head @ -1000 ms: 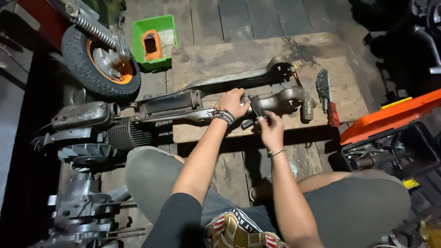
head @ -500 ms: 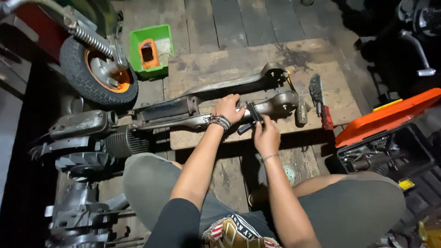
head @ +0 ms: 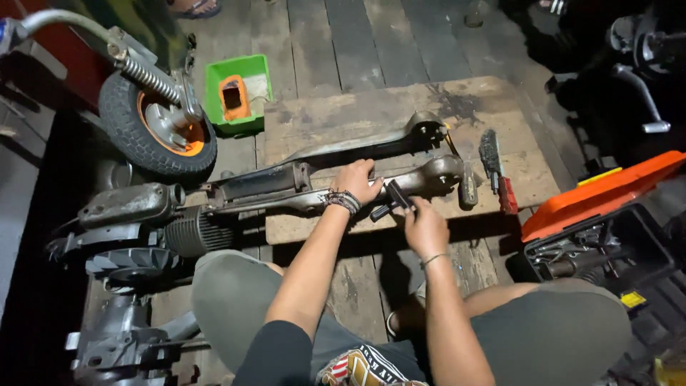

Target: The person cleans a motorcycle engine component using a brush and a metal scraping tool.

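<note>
1. Swingarm casting (head: 421, 177), long and grey, is laid across a worn wooden board (head: 343, 114) on the plank floor, and both hands are on it near its middle.
2. Left hand (head: 357, 182) is pressed down on top of the casting, fingers (head: 366, 168) curled over its upper edge and closed on the metal; a beaded band is worn at the wrist.
3. Right hand (head: 425, 227) is brought in just below, fingers closed round a small dark tool (head: 391, 200), whose tip is held against the casting's lower side.
4. Second grey arm (head: 371, 143) is seen lying just behind, roughly parallel, on the same board.
5. Screwdriver (head: 468, 189) and a red-handled brush (head: 494, 171) are set at the casting's right end.
6. Further left, a finned engine block (head: 193, 232) is joined to the casting.
7. Small wheel with an orange hub (head: 153, 132) is stood upper left, a green tray (head: 239, 93) beside it.
8. Orange-lidded toolbox (head: 600, 196) lies open at the right.
</note>
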